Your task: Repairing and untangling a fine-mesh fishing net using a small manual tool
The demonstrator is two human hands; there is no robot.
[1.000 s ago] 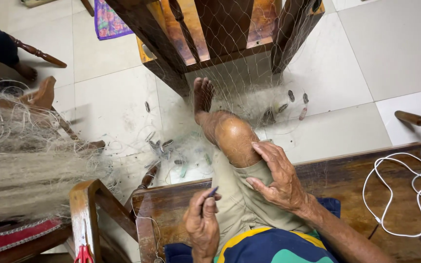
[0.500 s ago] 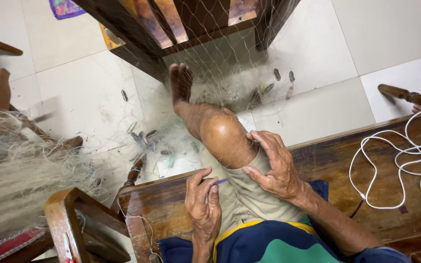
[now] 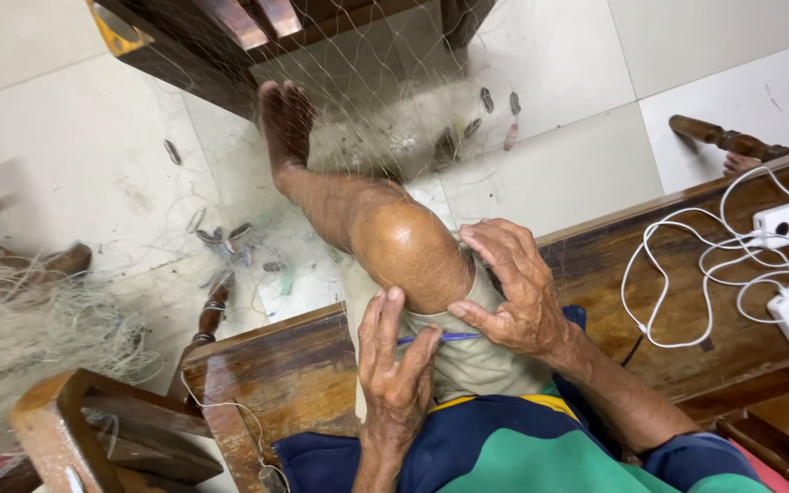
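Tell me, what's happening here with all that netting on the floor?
A person sits on a wooden bench, one bare leg stretched out toward a fishing net that hangs from a wooden frame and spreads over the tiled floor. The left hand and right hand meet just below the knee, holding a thin blue tool between them. White chargers with a cable lie on the bench beside them.

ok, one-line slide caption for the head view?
Both hands, left hand and right hand, pinch a thin blue tool beside a fishing net.
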